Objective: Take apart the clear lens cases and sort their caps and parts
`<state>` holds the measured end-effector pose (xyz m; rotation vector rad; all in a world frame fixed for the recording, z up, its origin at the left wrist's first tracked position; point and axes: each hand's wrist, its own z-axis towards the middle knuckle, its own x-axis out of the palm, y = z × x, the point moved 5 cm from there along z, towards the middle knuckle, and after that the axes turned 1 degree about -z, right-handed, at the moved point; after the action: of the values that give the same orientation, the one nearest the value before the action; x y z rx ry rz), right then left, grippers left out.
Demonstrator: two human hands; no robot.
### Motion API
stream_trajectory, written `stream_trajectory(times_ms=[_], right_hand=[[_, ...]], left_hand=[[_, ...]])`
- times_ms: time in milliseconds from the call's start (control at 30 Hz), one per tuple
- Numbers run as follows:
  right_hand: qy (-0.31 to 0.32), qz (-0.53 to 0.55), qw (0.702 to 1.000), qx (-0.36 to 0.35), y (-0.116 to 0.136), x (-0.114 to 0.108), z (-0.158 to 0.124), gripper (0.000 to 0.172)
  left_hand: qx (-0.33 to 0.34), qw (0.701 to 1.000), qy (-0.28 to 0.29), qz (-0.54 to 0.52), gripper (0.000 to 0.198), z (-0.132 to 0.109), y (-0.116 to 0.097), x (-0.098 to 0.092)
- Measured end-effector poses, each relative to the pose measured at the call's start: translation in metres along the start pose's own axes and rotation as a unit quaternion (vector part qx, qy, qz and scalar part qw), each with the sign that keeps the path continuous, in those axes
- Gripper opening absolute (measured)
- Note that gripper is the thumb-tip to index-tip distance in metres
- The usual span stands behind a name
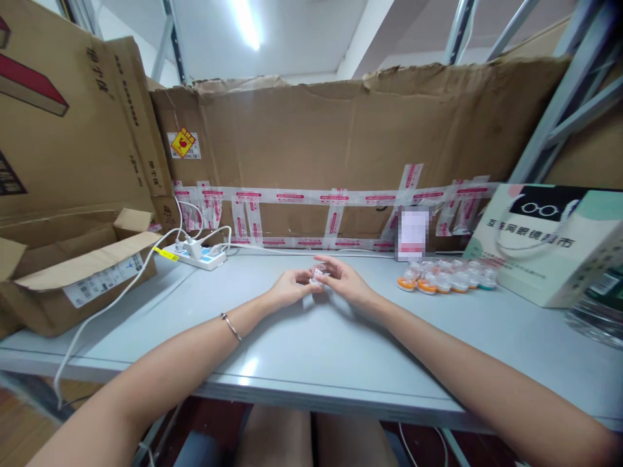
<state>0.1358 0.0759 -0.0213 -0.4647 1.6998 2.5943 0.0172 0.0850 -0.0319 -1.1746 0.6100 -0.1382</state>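
Both hands meet above the middle of the white table [302, 357]. Between their fingertips is a small clear-and-white plastic piece [317, 275], partly covered by the fingers. My left hand [286, 289] pinches it from the left, thumb and fingers closed on it. From the right, my right hand [349, 284] grips the same piece with the thumb, while its index finger reaches over the top. To the right of the hands stand several small clear plastic pieces [444, 277] with orange, white and teal bases, grouped close together.
A white power strip [202, 255] with plugs and cables lies at the back left, beside an open cardboard box [73, 272]. A pale gift bag [540, 246] and a large clear bottle [601, 305] stand on the right. Taped cardboard [302, 143] walls off the back.
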Motion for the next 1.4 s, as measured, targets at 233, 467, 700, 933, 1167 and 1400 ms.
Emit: stream_trajectory(times_ms=[233,467,700,933,1167,1400], right_hand=[[-0.031,-0.027,0.999,-0.007,-0.014,0.002,0.0,0.046],[-0.152,-0.068,0.983,-0.077,0.006,-0.02,0.004,0.038],[-0.283,-0.232,0.929,0.055,-0.043,-0.106,0.027,0.03],[-0.28,-0.317,0.9,0.103,-0.085,-0.12,0.03,0.029],[-0.273,-0.345,0.892,0.106,-0.088,-0.122,0.048,0.027],[-0.297,-0.335,0.892,0.066,-0.063,-0.106,0.05,0.035]], left_hand=[[-0.018,1.0,-0.003,0.019,0.036,0.001,0.008,-0.001],[-0.046,0.999,0.003,0.006,0.031,0.001,0.016,0.0],[-0.046,0.998,-0.007,0.032,0.031,0.003,0.021,-0.002],[-0.054,0.996,-0.013,0.075,0.032,0.0,0.02,-0.004],[-0.057,0.997,-0.007,0.043,0.034,0.0,0.022,-0.004],[-0.058,0.998,-0.003,0.037,0.033,0.001,0.021,-0.004]])
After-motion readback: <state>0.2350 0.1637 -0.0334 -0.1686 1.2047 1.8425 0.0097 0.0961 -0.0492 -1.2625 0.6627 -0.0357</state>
